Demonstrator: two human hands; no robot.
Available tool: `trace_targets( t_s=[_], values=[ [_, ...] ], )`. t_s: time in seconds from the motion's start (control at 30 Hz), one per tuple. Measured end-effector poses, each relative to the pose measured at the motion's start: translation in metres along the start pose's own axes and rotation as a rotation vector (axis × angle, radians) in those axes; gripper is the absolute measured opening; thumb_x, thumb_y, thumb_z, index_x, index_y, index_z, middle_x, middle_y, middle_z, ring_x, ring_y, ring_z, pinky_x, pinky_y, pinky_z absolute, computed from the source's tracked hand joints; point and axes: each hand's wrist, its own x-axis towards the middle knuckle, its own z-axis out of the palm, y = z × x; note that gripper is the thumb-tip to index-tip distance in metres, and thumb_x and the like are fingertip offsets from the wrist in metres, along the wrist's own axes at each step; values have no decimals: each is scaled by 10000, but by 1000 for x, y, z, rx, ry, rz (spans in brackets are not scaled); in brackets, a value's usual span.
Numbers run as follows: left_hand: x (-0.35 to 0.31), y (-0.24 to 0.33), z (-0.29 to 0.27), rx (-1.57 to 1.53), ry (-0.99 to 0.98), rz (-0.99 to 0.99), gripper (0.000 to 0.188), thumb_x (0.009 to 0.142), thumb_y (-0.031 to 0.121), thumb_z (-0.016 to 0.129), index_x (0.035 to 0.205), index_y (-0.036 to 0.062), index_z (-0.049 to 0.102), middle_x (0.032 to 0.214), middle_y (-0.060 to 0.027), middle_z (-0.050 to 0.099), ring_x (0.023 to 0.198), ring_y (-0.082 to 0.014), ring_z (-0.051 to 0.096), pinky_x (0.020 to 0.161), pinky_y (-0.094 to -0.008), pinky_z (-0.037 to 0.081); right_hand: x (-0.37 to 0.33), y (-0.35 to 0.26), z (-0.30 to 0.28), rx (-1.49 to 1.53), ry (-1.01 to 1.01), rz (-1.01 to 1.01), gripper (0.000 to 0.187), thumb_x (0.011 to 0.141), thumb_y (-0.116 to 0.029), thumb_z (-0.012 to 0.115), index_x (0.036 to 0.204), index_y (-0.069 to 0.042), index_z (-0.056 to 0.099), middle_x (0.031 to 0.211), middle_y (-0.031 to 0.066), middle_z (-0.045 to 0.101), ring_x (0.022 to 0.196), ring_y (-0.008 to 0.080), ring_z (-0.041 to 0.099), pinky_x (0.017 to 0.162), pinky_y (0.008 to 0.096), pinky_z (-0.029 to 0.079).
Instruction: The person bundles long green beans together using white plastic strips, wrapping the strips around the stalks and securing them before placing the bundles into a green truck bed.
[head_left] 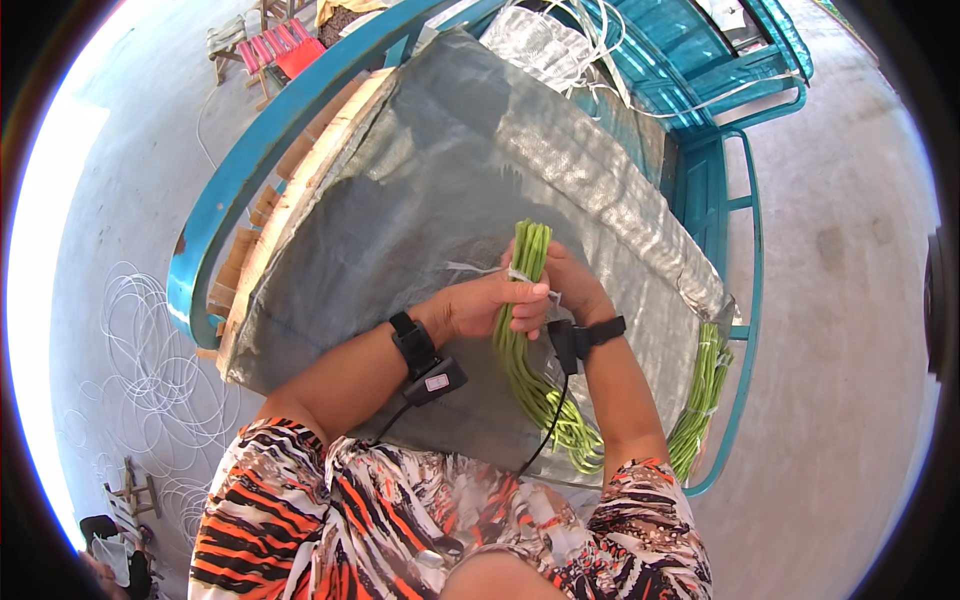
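Observation:
A bunch of long, thin green stalks (pixel 516 355) is held upright in front of me over the grey sheet; whether they are long beans or garlic scapes I cannot tell. Near its top a white tie strip (pixel 518 274) goes round it, with a loose end sticking out to the left. My left hand (pixel 490 303) is closed round the bunch just below the strip, thumb across the front. From the right, my right hand (pixel 573 279) grips the bunch at the strip's height, its fingers partly hidden behind the stalks. The bunch's lower end bends right and rests on the sheet.
A grey woven sheet (pixel 400 240) covers the board on a blue metal cart frame (pixel 225 210). Another tied green bunch (pixel 697 410) lies at its right edge. White strips (pixel 600 45) hang at the back; more (pixel 160 370) lie coiled on the floor. Folding stools (pixel 270 55) stand far left.

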Motion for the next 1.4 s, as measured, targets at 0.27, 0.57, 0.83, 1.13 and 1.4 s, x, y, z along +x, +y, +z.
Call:
trace_targets(
  t_s=[0.27,0.57,0.83,1.13,1.4],
  values=[
    [3,-5,-8,-65,141,-43,233,926,313,558,796,142,466,620,65,383,576,-71,423,703,-300,462,-54,4,-19,70,219,-150,169,908,-191,558,1044,-91,562,778,-39,485,719,64,483,638,246,427],
    [8,-7,-13,-45,181,-53,231,936,268,539,759,141,464,622,76,374,580,-67,424,732,-303,478,-59,30,3,-1152,562,-553,127,862,-153,573,907,-34,575,819,51,519,759,159,535,657,270,426],
    [7,-10,-24,36,288,-35,205,911,222,568,761,101,498,662,18,497,576,-107,497,695,-329,503,-61,11,8,202,435,-249,197,949,-271,486,857,-97,487,740,-3,511,617,102,483,579,257,416],
    [11,-18,8,672,837,247,599,859,122,632,1285,18,224,1055,-115,516,939,-196,585,820,-357,486,-40,21,21,534,477,-306,181,956,-238,483,865,-84,510,724,0,517,584,92,461,560,262,426],
    [8,-24,-10,1738,981,646,470,704,32,684,1126,74,481,1065,-121,495,981,-306,480,873,-379,382,-29,20,33,431,448,-283,183,950,-236,479,928,-59,523,801,47,589,621,129,545,566,274,471]
  ],
)
